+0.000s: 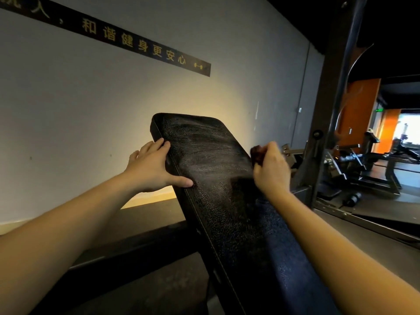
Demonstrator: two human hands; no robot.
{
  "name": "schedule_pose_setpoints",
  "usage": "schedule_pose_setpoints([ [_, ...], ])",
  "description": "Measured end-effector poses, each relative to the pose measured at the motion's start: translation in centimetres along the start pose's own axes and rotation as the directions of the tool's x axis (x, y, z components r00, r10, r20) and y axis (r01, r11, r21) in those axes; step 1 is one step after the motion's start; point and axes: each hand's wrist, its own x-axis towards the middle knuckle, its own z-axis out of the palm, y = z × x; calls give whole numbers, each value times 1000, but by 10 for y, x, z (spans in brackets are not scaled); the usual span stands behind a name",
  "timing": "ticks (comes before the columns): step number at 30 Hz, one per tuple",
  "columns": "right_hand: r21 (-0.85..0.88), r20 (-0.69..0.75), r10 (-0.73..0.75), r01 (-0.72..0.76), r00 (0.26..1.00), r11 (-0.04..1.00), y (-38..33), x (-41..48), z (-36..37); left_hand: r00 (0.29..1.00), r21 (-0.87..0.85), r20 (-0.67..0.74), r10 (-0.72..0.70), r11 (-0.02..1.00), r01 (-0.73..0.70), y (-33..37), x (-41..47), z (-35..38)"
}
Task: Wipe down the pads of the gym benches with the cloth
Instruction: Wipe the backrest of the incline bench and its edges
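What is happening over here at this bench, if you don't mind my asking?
A person is wiping down an inclined black bench pad. The left hand grips the pad's left edge, with the thumb on its face. The right hand holds a bunched dark reddish cloth at the right edge. Wipe streaks show across the upper part of the pad.

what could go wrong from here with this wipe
1. The cloth is bunched small in the right hand at the right edge of the pad; a wide stroke might knock the knuckles on the metal frame just beyond.
2. Smeary streaks show on the upper pad, so the wadded cloth may be leaving patches.
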Motion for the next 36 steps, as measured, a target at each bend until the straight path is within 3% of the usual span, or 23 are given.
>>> schedule_pose_setpoints([
  [3, 98, 161, -122, 107, 979, 989, -18, -37, 11, 999, -1, -37, -12, 1000, 12, 5, -7, 1],
  [6, 150, 112, -169, 151, 979, 977, -11, -46, 7, 994, 6, -113, -4, 1000, 4, 11, -15, 7],
  [12, -39, 333, -136, 158, 933, 987, -7, -15, -5, 924, 19, -337, 183, 982, -188, 39, -58, 19],
  [15, -63, 282, -61, 82, 957, 995, -22, -38, -14, 922, -44, -319, 219, 968, -245, 43, -80, 29],
  [18, 78, 124, -271, 263, 955, 962, -36, -121, -12, 919, -86, -298, 257, 952, -294, 38, -93, 37],
  [20, 119, 123, -428, 415, 895, 902, -18, -153, -18, 917, -91, -290, 274, 946, -311, 36, -96, 42],
  [21, 94, 139, -439, 430, 888, 898, -1, -146, -25, 917, -83, -279, 285, 944, -319, 36, -97, 44],
  [23, -72, 150, -161, 173, 975, 982, 36, -119, -41, 920, -72, -255, 297, 943, -324, 36, -99, 46],
  [24, -145, 121, 24, -6, 992, 989, 52, -111, -45, 921, -73, -257, 294, 944, -322, 35, -99, 47],
  [25, -160, 87, 115, -100, 990, 982, 58, -113, -45, 918, -71, -262, 297, 943, -325, 34, -99, 48],
  [26, -121, 68, 71, -62, 995, 991, 53, -124, -44, 914, -70, -267, 306, 940, -335, 34, -99, 50],
  [27, -36, 70, -68, 71, 995, 997, 42, -140, -38, 911, -80, -274, 309, 936, -342, 35, -99, 52],
  [29, 92, 156, -420, 410, 894, 907, 31, -176, -30, 908, -105, -291, 301, 933, -343, 37, -98, 57],
  [30, 111, 189, -491, 479, 850, 871, 38, -172, -35, 906, -109, -298, 301, 932, -346, 39, -99, 60],
  [31, 68, 191, -434, 429, 880, 901, 47, -159, -43, 904, -111, -301, 303, 931, -349, 40, -100, 62],
  [33, -115, 107, 31, -19, 994, 993, 72, -133, -56, 901, -113, -313, 300, 930, -349, 41, -103, 66],
  [34, -181, 66, 226, -212, 972, 961, 81, -130, -56, 898, -105, -321, 300, 931, -348, 41, -105, 67],
  [35, -196, 49, 254, -240, 966, 951, 79, -137, -54, 895, -97, -329, 302, 932, -350, 41, -106, 69],
  [36, -136, 43, 154, -147, 987, 980, 66, -149, -49, 892, -97, -338, 299, 932, -349, 41, -106, 70],
])
